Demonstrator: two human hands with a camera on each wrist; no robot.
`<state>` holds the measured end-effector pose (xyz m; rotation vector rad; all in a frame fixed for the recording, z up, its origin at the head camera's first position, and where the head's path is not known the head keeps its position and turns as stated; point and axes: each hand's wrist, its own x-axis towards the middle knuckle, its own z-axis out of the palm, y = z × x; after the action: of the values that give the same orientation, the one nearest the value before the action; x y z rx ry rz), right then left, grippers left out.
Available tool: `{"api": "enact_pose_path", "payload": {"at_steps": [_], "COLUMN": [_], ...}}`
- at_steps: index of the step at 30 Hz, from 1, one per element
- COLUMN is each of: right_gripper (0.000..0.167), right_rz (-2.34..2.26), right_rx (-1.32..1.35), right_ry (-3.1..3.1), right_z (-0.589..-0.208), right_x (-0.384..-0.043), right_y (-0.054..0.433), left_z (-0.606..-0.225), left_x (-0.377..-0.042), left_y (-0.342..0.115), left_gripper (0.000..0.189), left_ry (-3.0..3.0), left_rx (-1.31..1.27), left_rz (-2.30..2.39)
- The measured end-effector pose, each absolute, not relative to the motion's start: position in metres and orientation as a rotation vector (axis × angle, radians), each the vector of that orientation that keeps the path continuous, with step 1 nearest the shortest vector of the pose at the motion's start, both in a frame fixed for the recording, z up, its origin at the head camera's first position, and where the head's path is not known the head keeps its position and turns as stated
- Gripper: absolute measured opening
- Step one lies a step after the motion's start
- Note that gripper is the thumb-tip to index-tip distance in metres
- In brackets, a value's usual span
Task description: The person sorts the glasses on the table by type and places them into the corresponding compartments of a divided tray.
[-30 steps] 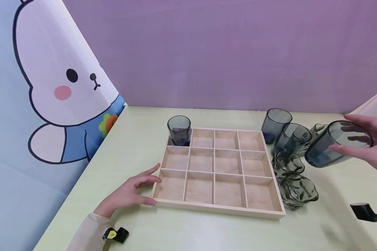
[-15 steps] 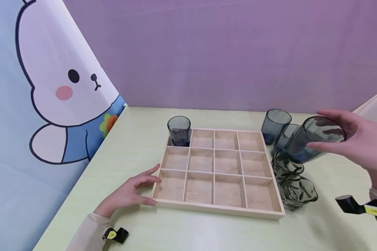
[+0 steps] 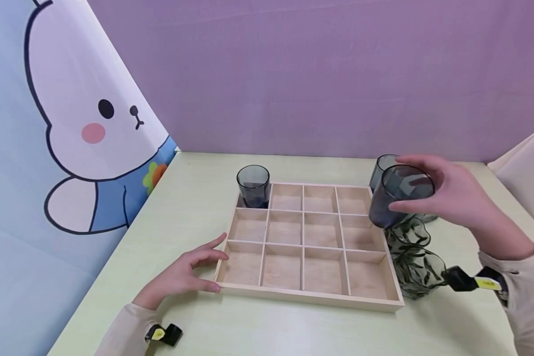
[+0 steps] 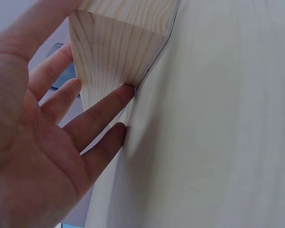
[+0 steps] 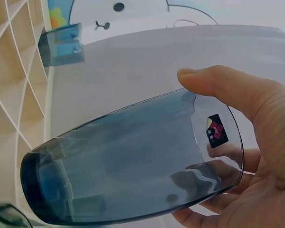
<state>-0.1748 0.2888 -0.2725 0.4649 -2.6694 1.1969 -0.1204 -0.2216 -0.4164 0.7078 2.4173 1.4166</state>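
My right hand (image 3: pixel 454 195) grips a tinted blue-grey drinking glass (image 3: pixel 398 200) near its rim, thumb on one side and fingers on the other. The glass is tilted and overlaps the right edge of the wooden compartment tray (image 3: pixel 309 301) in the head view. A dark label (image 5: pixel 217 131) shows through its wall in the right wrist view. My left hand (image 3: pixel 182 272) rests against the tray's front left corner with fingers spread, the fingertips touching its wooden side (image 4: pixel 109 52). Another tinted glass (image 3: pixel 253 185) stands in the tray's back left compartment.
Beside the tray's right edge stand wavy-edged greenish glasses (image 3: pixel 418 272). Another tall tinted glass (image 3: pixel 378 170) stands behind the held one, mostly hidden. A purple cloth (image 3: pixel 316 79) backs the table (image 3: pixel 196 188), and a cartoon-printed cloth (image 3: pixel 13 198) hangs at left.
My right hand has carried the tinted glass leftward, from right of the other glasses to the tray's right edge. The left hand and the tray have stayed in place.
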Motion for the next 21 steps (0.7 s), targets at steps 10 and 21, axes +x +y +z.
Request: {"api": "enact_pose_path", "payload": {"at_steps": [10,21], "right_gripper": [0.081,0.083], "right_rz": [1.177,1.228], "right_rx": [0.609,0.689], "right_ry": [-2.713,-2.718], "right_z": [-0.279,-0.291], "right_x": [-0.186,-0.199], "right_y": [0.258,0.225], "left_z": [-0.416,-0.414], "left_x": [-0.12,-0.118], "left_y": [-0.222,-0.222], "left_gripper": [0.057,0.057], "left_ry": [2.41,2.415], "left_rx": [0.713,0.699], "left_rz": [1.432,1.422]}}
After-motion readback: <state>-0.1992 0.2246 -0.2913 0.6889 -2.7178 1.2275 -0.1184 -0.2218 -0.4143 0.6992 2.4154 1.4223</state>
